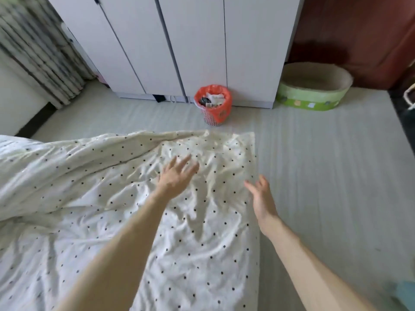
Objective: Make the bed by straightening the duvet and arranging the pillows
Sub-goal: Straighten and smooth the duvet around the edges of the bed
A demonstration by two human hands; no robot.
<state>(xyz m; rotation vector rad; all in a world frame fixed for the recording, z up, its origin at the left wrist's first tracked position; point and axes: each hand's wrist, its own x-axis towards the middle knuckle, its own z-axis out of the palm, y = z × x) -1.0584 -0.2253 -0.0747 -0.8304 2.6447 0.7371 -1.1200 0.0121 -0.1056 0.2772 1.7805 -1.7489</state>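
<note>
I see the duvet [112, 209], thin white cotton with black dots and heavily creased, lying from 9 o'clock to centre on the pale ribbed mattress [325, 176], its long axis running left to right and its free corner at 12 o'clock from my fingers. My left hand [176, 177] lies flat on the cloth, fingers spread wide, holding nothing, nearest that corner. My right hand [261, 198] hovers splayed and empty at the duvet's 3 o'clock edge.
</note>
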